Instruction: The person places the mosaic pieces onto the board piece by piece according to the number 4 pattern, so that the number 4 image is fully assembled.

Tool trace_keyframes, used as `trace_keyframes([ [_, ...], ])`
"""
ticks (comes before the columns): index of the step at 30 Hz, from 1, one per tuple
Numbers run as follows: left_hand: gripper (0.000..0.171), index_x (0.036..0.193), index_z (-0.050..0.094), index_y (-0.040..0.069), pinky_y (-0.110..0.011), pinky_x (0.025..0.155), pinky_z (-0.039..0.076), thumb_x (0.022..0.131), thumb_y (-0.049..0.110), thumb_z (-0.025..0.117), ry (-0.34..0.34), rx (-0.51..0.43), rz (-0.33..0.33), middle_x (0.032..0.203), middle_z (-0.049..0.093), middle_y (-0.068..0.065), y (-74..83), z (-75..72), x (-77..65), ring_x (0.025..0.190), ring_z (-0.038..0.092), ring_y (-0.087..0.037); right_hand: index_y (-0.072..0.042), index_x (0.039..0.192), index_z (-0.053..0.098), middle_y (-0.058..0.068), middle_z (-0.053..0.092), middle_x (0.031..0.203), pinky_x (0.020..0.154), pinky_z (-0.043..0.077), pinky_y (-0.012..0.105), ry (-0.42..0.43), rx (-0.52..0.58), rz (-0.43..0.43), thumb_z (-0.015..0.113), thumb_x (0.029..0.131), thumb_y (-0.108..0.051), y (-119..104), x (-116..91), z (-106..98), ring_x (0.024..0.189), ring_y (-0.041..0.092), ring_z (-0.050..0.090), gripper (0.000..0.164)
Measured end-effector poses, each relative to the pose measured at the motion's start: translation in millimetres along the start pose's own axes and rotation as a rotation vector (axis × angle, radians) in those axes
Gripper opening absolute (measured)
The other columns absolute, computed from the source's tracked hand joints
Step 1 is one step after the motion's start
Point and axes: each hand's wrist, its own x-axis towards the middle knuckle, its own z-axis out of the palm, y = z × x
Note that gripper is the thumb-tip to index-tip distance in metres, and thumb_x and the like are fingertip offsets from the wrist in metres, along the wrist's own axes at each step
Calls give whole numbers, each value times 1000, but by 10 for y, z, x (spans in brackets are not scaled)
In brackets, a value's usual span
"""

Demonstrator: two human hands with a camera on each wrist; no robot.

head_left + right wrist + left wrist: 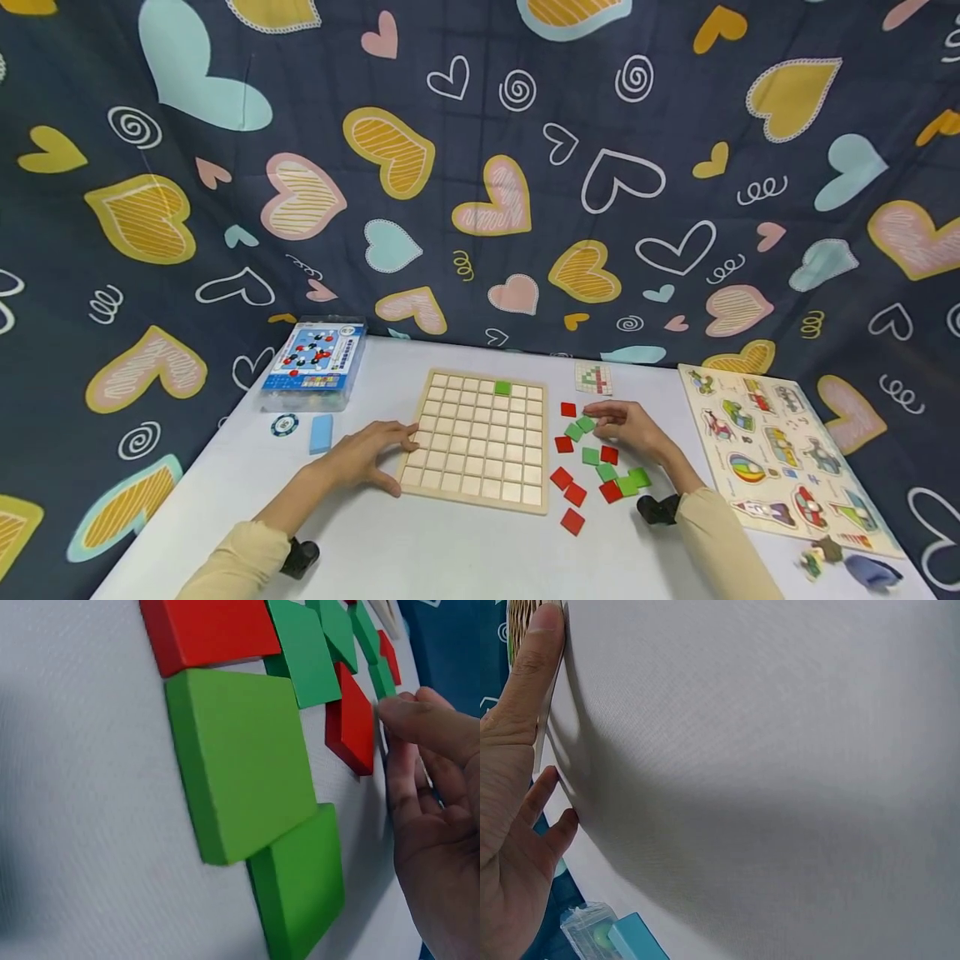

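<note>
A square wooden grid board lies on the white table, with one green tile in its far row. My left hand rests along the board's left side, thumb near the front corner and fingertips at the edge. In the left wrist view the thumb lies straight against the board's rim. My right hand reaches over the loose tiles, fingertips close to a green tile at the far end. In the right wrist view, thumb and fingers are slightly bent beside a red tile.
Several red tiles and green tiles lie scattered right of the board. A small pattern card sits behind them. A picture puzzle board lies far right. Left stand a boxed kit, a blue block and a round chip.
</note>
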Motion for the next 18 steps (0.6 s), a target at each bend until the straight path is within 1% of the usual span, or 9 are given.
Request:
trace_keyframes([
  [3, 58, 113, 64, 18, -71, 84, 42, 64, 44, 82, 7, 5, 5, 144, 45, -13, -3, 3, -2, 127, 42, -41, 1, 123, 61, 17, 66, 114, 72, 50, 17, -11, -2, -20, 65, 88, -2, 15, 14, -5, 85, 22, 56, 35],
  [6, 58, 113, 64, 18, -71, 84, 42, 64, 44, 81, 12, 9, 7, 144, 46, -13, -3, 4, -3, 127, 42, -40, 1, 122, 61, 15, 66, 111, 71, 50, 17, -3, 6, -13, 65, 89, -2, 27, 19, -5, 84, 22, 55, 34],
  [11, 60, 115, 64, 18, -72, 84, 42, 64, 44, 82, 13, 9, 12, 144, 46, -13, 2, 1, 2, 128, 42, -40, 2, 121, 61, 15, 66, 111, 74, 50, 16, 37, 9, 0, 66, 88, -4, 65, 10, 6, 85, 21, 57, 34],
  [18, 59, 114, 64, 18, -72, 84, 42, 63, 42, 82, 15, -8, 19, 144, 45, -12, 4, 8, -3, 127, 42, -41, 3, 119, 62, 16, 67, 113, 78, 51, 16, 95, 50, 12, 69, 87, -6, 89, 3, 47, 88, 19, 60, 33],
])
